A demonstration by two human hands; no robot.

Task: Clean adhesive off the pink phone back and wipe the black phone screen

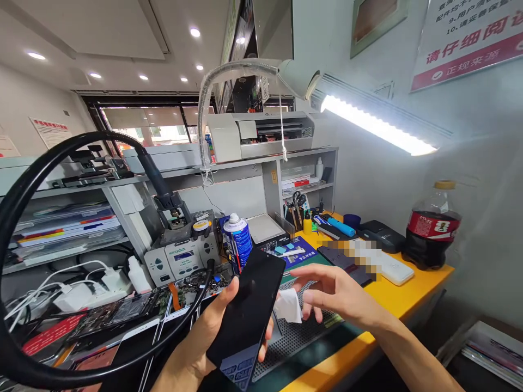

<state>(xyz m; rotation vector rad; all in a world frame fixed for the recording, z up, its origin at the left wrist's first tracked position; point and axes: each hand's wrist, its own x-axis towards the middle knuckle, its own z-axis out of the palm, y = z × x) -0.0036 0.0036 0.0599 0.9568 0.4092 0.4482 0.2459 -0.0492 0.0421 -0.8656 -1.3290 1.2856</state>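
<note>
- While clasping the black phone [248, 313] by its long edges in the left hand [204, 335], holding it up over the desk [400, 294]!
- Slanting its long axis from lower left to upper right.
- Hovering just off its right edge with the right hand [339, 294], fingers parted and loosely curled, apparently gripping nothing.
- Poised close by the white scrap [289, 306], too; can't tell whether touching.
</note>
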